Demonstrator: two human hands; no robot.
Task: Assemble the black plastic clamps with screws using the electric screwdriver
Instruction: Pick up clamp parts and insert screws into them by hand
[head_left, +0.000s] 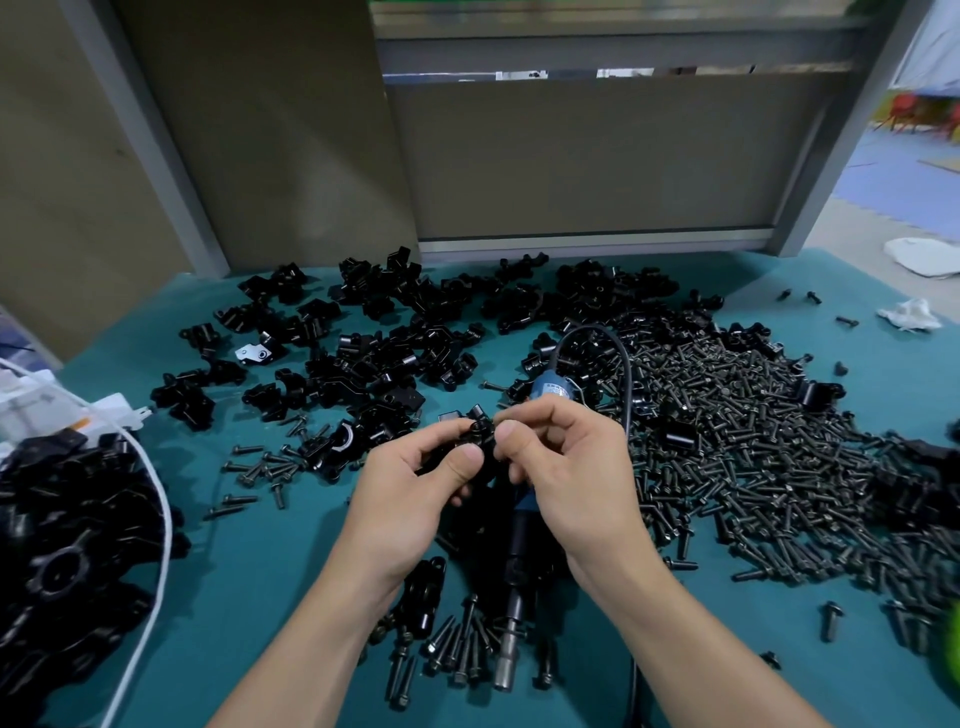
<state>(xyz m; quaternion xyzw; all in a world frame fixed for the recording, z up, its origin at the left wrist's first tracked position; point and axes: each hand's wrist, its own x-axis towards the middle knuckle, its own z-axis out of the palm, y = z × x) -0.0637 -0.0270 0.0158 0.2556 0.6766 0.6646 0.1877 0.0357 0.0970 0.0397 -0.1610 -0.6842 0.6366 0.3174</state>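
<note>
Your left hand (415, 483) curls round the clamp (474, 439), held above the surface (260, 571) over the screwdriver (519, 545), a light, stiff, small part best gripped by its sides, while your right hand (566, 467) pinches its top edge, thumb and forefinger nearly closed.

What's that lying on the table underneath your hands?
The electric screwdriver lies on the table: blue end, black body and metal tip show. The right hand, pinching a black clamp with the left hand, covers its middle. Loose screws surround the tip.
</note>
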